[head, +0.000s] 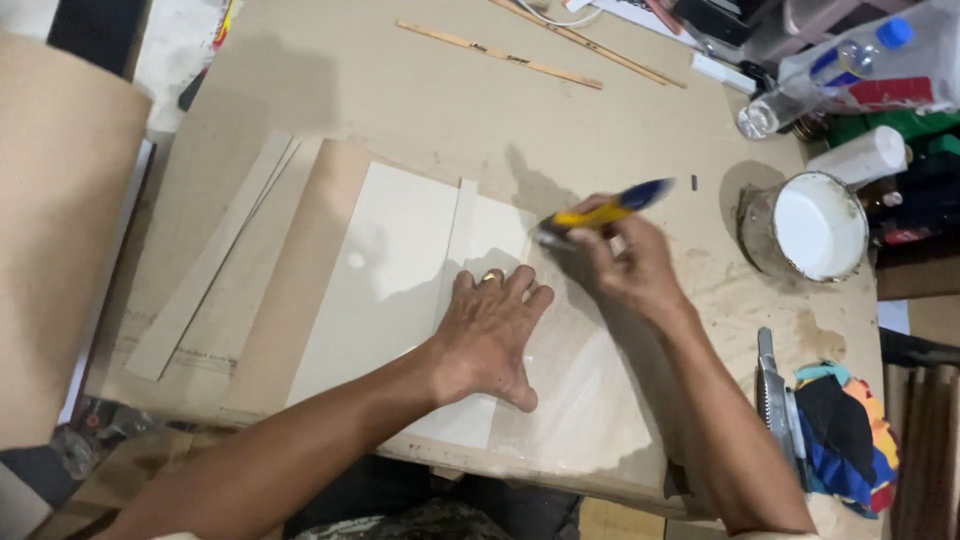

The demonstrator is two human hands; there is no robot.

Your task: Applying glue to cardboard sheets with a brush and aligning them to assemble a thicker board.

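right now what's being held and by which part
The right hand grips a yellow and blue utility knife around its handle; the left hand only presses flat on the pale sheet.

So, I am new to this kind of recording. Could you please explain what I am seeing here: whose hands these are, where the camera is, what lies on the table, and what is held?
There is one picture, taken by a camera worn on a person's head, looking down at that person's own two bare hands. No machine is involved.

The left hand lies flat, pressing down a pale sheet of card on the worktable. The right hand holds a yellow and blue utility knife at the edge of the sheet.

Around them lie cut strips of card, two thin wooden sticks, an open tin of white paste or paint, a plastic bottle and colourful cloth scraps.
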